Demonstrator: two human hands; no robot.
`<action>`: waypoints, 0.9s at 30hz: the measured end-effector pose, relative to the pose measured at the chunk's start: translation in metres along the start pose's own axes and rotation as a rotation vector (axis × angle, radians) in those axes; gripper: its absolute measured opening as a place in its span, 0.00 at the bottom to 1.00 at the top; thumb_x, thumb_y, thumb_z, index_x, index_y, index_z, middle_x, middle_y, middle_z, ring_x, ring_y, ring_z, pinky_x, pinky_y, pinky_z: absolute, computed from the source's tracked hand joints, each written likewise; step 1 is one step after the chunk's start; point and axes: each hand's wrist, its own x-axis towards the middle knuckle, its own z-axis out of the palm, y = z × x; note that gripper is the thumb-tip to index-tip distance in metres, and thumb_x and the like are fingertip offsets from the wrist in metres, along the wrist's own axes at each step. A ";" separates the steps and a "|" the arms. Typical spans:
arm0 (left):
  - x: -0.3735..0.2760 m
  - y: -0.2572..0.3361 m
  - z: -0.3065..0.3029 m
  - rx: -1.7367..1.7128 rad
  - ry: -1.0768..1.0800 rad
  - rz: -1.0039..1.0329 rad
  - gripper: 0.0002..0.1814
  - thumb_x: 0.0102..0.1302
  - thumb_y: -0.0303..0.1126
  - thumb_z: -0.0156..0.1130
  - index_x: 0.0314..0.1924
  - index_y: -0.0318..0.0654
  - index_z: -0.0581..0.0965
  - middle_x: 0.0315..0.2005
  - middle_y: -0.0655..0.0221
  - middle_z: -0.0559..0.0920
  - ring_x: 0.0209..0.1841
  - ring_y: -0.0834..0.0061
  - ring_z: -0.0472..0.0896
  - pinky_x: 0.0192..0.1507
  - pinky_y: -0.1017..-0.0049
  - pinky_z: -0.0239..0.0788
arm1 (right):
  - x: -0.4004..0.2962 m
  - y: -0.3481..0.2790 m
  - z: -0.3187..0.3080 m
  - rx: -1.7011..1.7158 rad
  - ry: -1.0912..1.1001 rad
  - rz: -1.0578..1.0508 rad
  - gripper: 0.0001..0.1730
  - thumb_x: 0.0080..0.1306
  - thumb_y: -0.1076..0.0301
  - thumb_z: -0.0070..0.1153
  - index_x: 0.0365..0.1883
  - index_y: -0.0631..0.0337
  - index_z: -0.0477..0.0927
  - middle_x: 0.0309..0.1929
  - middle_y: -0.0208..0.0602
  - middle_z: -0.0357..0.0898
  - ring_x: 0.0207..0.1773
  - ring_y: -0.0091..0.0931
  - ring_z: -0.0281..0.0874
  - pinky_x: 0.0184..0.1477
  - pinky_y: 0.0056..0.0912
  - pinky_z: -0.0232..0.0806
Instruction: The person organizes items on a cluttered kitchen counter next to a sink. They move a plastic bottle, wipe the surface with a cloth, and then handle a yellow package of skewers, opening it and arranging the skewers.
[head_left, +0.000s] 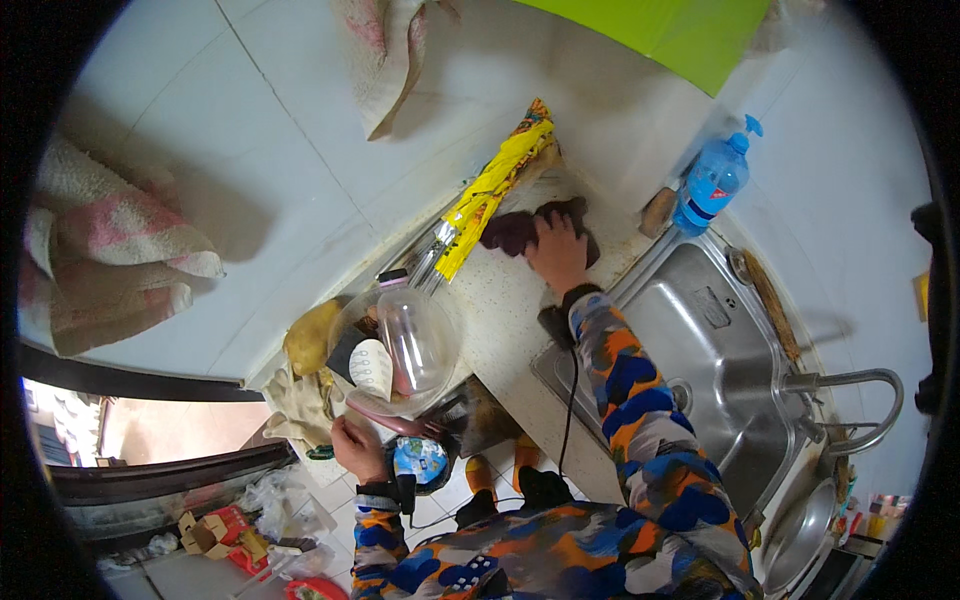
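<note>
My right hand (559, 253) lies spread on a dark maroon cloth (510, 231) on the speckled countertop (499, 300), left of the sink. My left hand (358, 448) is low at the counter's left end, its fingers curled by a dark pinkish handle-like item (390, 418); whether it grips this is not clear. Just above that hand, a clear plastic bottle with a black cap (405, 337) lies across a round clear container (446, 319), beside a white patterned paper piece (370, 369). A yellow printed plastic wrapper (487, 199) rests along the wall over thin metallic rods.
A stainless steel sink (660, 300) with a faucet (862, 375) is at the right. A blue pump bottle (712, 180) stands at its back corner. Beige gloves (304, 409) and a yellowish rounded item (311, 337) lie at the left. Towels (127, 247) hang on the wall. Boxes (214, 532) and bags are on the floor.
</note>
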 end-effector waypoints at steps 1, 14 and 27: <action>0.000 0.001 0.001 0.012 0.006 -0.014 0.10 0.65 0.29 0.52 0.42 0.31 0.75 0.33 0.51 0.79 0.35 0.53 0.78 0.39 0.66 0.70 | 0.015 0.005 0.002 -0.008 -0.003 0.021 0.31 0.63 0.52 0.48 0.64 0.53 0.63 0.67 0.43 0.58 0.68 0.42 0.54 0.62 0.62 0.52; 0.001 -0.002 0.000 0.064 -0.046 0.028 0.11 0.64 0.29 0.52 0.44 0.33 0.75 0.35 0.53 0.80 0.36 0.54 0.79 0.39 0.65 0.71 | -0.089 -0.008 -0.020 0.158 -0.025 -0.379 0.25 0.55 0.62 0.54 0.52 0.55 0.71 0.56 0.45 0.69 0.60 0.41 0.64 0.57 0.55 0.58; 0.001 0.003 -0.001 0.080 -0.062 0.026 0.10 0.63 0.28 0.52 0.44 0.34 0.74 0.33 0.54 0.80 0.34 0.53 0.79 0.36 0.64 0.70 | 0.045 0.012 -0.001 -0.028 -0.020 -0.078 0.30 0.58 0.60 0.51 0.59 0.58 0.65 0.57 0.42 0.68 0.60 0.41 0.64 0.53 0.55 0.63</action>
